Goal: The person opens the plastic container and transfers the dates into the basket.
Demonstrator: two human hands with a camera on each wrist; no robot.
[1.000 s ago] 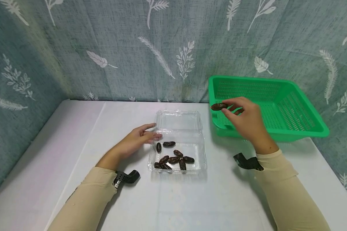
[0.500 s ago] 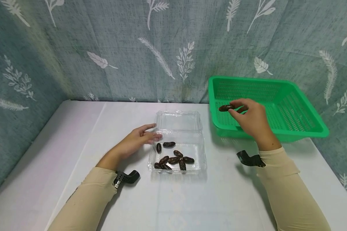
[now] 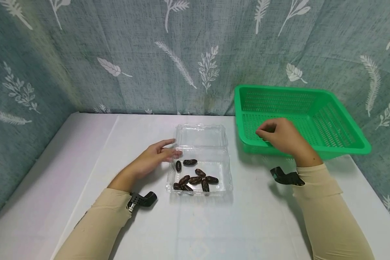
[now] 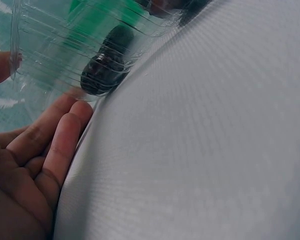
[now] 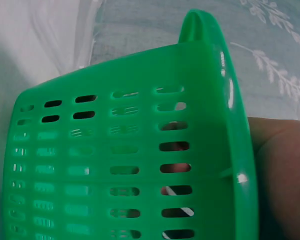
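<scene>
Watching through the head camera, with 12 o'clock pointing away from the person, I see nine dark brown, glossy oval dates (image 3: pixel 195 180) lying in the base of an open clear plastic clamshell box (image 3: pixel 225 171), whose clear ribbed lid (image 3: pixel 200 137) lies back toward 12 o'clock. Their long axes differ: the date nearest the left hand (image 3: pixel 156 157) lines up 12 to 6, and so does the dark one at the low middle (image 3: pixel 205 185); the uppermost date (image 3: pixel 190 162) lies almost 9 to 3, the one below it (image 3: pixel 200 172) slants 10 to 4, and another left of centre (image 3: pixel 184 180) slants 2 to 8. The left hand comes in from the box's 9 o'clock side and points toward 2, fingers loosely extended and apart, tips touching the clear wall without clasping it; from the left wrist I see dark dates through that wall. Between 2 and 3 o'clock from the box sits a bright green slotted plastic basket (image 3: pixel 276 101), its long axis roughly 9 to 3. The right hand (image 3: pixel 279 135) is at the basket's 8 o'clock part, pointing toward 10, fingers bent downward; the basket wall blocks the right wrist's view, so I cannot tell whether the fingertips pinch anything.
</scene>
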